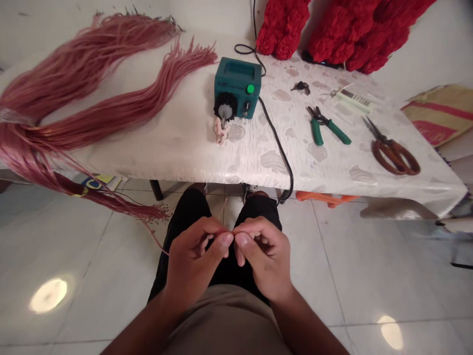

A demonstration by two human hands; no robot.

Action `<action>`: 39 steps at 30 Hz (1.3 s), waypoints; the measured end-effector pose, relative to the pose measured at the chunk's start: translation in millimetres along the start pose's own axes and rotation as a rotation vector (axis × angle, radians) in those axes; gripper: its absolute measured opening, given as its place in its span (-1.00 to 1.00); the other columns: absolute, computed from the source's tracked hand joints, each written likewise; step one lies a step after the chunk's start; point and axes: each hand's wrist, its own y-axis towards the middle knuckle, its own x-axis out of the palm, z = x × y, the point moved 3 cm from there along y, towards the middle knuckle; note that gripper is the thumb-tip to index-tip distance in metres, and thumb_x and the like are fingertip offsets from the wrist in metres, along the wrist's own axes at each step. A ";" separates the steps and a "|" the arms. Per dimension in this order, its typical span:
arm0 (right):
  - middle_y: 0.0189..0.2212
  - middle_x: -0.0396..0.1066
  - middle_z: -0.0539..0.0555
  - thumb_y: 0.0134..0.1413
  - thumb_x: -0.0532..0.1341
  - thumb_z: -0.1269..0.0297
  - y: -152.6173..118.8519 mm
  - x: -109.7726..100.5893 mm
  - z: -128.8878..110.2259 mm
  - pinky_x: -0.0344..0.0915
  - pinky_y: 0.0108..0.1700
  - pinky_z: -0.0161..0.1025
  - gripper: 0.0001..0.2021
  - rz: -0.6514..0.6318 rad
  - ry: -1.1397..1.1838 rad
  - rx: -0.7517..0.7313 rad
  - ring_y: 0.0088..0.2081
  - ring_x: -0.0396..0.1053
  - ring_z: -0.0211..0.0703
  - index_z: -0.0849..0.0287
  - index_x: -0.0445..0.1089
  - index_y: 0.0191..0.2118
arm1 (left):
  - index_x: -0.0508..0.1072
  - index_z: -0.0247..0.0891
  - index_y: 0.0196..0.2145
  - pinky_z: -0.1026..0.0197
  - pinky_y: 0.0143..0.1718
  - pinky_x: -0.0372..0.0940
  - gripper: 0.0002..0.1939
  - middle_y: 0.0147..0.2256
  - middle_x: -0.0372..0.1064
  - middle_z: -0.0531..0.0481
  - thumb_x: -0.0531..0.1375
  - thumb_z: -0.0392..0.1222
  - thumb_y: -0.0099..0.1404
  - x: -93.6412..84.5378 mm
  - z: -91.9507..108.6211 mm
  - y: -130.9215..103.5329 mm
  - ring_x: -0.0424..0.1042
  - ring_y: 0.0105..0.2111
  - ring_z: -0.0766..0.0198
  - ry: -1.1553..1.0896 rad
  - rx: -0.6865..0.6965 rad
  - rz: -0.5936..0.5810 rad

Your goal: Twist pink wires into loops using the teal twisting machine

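Above my lap, my left hand (194, 259) and my right hand (268, 254) meet thumb to thumb, both closed in a pinch. A thin pink strand (157, 240) comes up to my left hand from the left. Its end appears pinched between the fingertips of both hands, though the fingers mostly hide it. On the table's left side lie long bundles of similar pink strands (121, 123), and one tail of them hangs over the front edge. A small teal motor box (238, 79) with a green button and a chuck stands ahead of my hands.
Green-handled pliers (328, 125), brown-handled scissors (395, 150) and a small black object (302, 88) lie on the patterned table (254, 167). Red fabric flowers (354, 34) are at the back. A black cord (277, 138) drops over the front edge. An orange stool (325, 198) is underneath.
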 end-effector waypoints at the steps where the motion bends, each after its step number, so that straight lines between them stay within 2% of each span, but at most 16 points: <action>1: -0.62 0.33 -0.13 0.27 0.26 0.37 0.2 0.6 1.7 0.21 -0.53 -0.41 -0.93 0.011 0.032 0.024 -0.61 0.27 -0.39 0.15 0.47 -0.29 | 0.41 -0.21 -0.40 0.33 -0.43 0.26 -0.83 -0.50 0.32 0.14 0.17 -0.36 0.37 -0.9 -0.8 0.7 0.33 -0.47 0.39 0.013 0.031 0.014; 4: -0.62 0.31 -0.13 0.29 0.25 0.34 1.5 -0.3 4.7 0.19 -0.52 -0.41 -0.90 -0.019 0.056 0.087 -0.61 0.25 -0.40 0.15 0.46 -0.30 | 0.46 -0.20 -0.31 0.30 -0.34 0.28 -0.87 -0.37 0.36 0.08 0.20 -0.39 0.35 -7.5 0.1 5.5 0.37 -0.35 0.36 0.109 0.115 -0.009; 9: -0.62 0.32 -0.11 0.31 0.25 0.27 1.2 -5.2 4.8 0.19 -0.49 -0.42 -0.89 -0.175 0.036 0.179 -0.59 0.26 -0.40 0.16 0.48 -0.25 | 0.50 -0.16 -0.11 0.31 -0.37 0.30 -0.77 -0.31 0.39 0.05 0.21 -0.42 0.34 -18.7 11.3 15.4 0.39 -0.34 0.37 0.259 0.241 -0.227; 14: -0.65 0.31 -0.13 0.29 0.29 0.27 -0.9 -6.4 4.6 0.19 -0.50 -0.43 -0.89 -0.160 0.098 0.192 -0.61 0.22 -0.41 0.16 0.47 -0.29 | 0.51 -0.21 -0.04 0.34 -0.38 0.34 -0.73 -0.25 0.43 0.00 0.20 -0.44 0.36 -20.7 17.4 17.7 0.45 -0.31 0.36 0.315 0.293 -0.319; 20: -0.68 0.28 -0.15 0.27 0.31 0.27 -3.0 -5.0 8.1 0.16 -0.54 -0.45 -0.89 -0.141 0.181 0.252 -0.64 0.18 -0.43 0.17 0.49 -0.30 | 0.53 -0.23 -0.10 0.34 -0.31 0.34 -0.75 -0.28 0.41 0.02 0.22 -0.48 0.34 -18.7 18.1 18.0 0.43 -0.30 0.39 0.262 0.301 -0.322; 31: -0.68 0.29 -0.15 0.29 0.29 0.23 -4.3 -4.2 8.2 0.14 -0.53 -0.41 -0.84 -0.145 0.184 0.282 -0.64 0.18 -0.41 0.15 0.45 -0.32 | 0.50 -0.19 -0.21 0.28 -0.38 0.33 -0.79 -0.33 0.41 0.05 0.26 -0.47 0.30 -15.9 14.6 16.5 0.42 -0.35 0.34 0.172 0.218 -0.285; 36: -0.68 0.28 -0.15 0.26 0.27 0.29 -2.1 -2.6 2.2 0.17 -0.53 -0.42 -0.86 -0.101 0.095 0.262 -0.63 0.20 -0.40 0.16 0.42 -0.36 | 0.51 -0.18 -0.09 0.30 -0.40 0.33 -0.69 -0.30 0.42 0.04 0.23 -0.51 0.30 -17.6 14.9 15.3 0.43 -0.33 0.35 0.244 0.281 -0.262; 39: -0.68 0.28 -0.14 0.21 0.28 0.33 -0.1 -2.6 -1.4 0.19 -0.54 -0.42 -0.86 -0.079 0.021 0.252 -0.63 0.23 -0.39 0.18 0.41 -0.39 | 0.53 -0.19 -0.11 0.30 -0.41 0.33 -0.71 -0.31 0.42 0.03 0.21 -0.51 0.31 -18.4 17.0 15.5 0.43 -0.35 0.35 0.324 0.334 -0.270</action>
